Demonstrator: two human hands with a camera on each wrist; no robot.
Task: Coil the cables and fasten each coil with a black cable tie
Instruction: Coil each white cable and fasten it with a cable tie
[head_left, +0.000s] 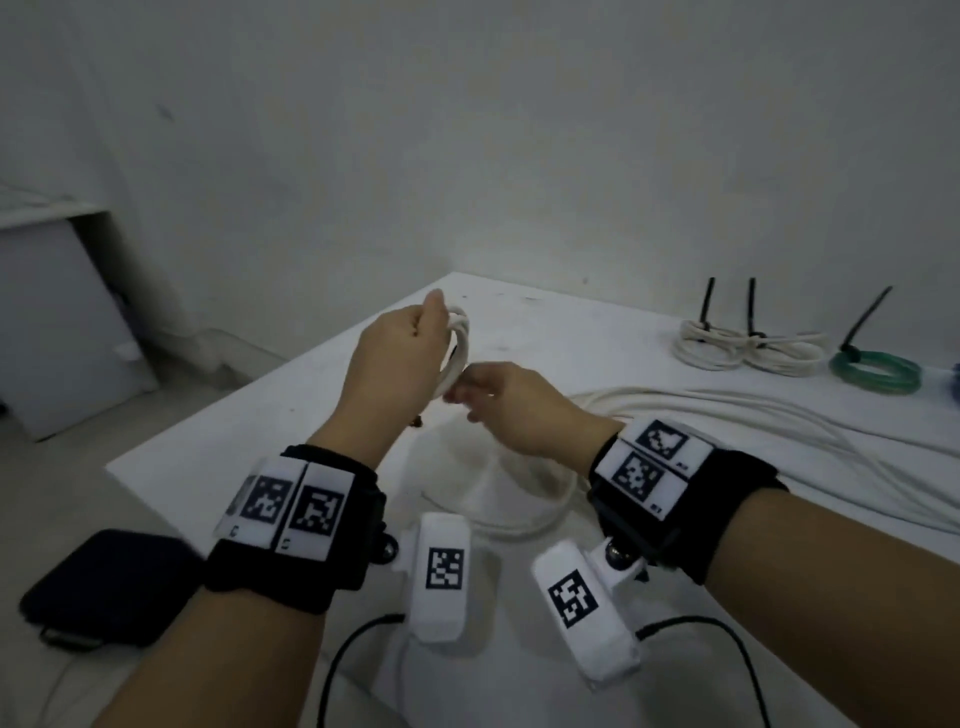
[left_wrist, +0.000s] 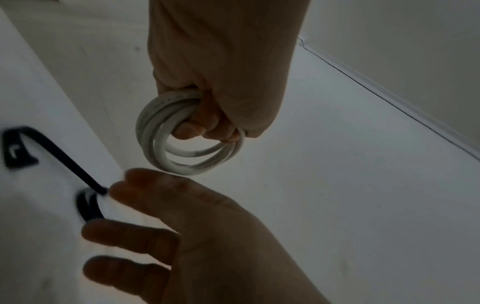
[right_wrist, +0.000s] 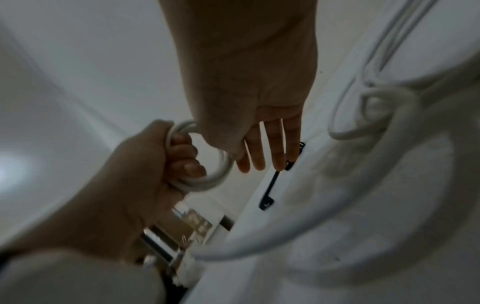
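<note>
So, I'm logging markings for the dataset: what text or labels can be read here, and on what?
No readable words.
Wristband tags and: square coded patterns, small characters too blurred.
Wrist cameras: coded patterns only.
White cable coil: faint print, illegible.
Black cable tie: pale mark, unreadable.

Both forearms reach forward side by side over the white table's near corner, each wrist wrapped in a black band. The left hand (head_left: 400, 353) is raised, knuckles toward the head camera, its fingers (left_wrist: 197, 127) curled through and around a small coil of white cable (left_wrist: 187, 139). The right hand (head_left: 511, 402) sits just beside and slightly lower, palm turned down, its fingers (right_wrist: 275, 144) straight and slightly spread, holding nothing, fingertips close to the coil.
</note>
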